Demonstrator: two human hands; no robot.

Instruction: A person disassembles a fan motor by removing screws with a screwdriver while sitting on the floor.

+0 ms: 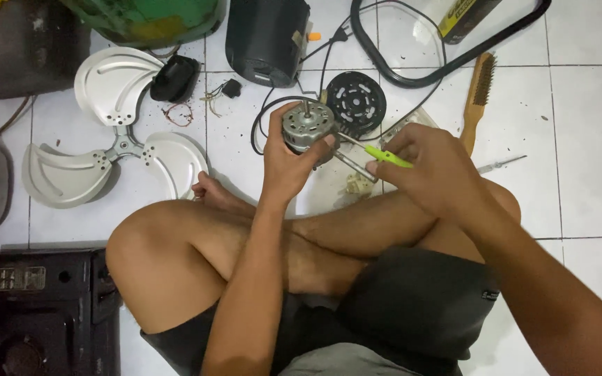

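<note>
**Motor held in the air, driver tip at its side**

The left hand [288, 163] grips a small grey fan motor [307, 126] above the crossed legs. The right hand [432, 170] pinches a green-handled screwdriver [387, 155], its tip at the motor's right flank. With no support beneath, the tip could likely slip toward the left fingers [328, 141]; loosened screws might fall onto the tiled floor [580, 139], beyond the right hand.
</note>
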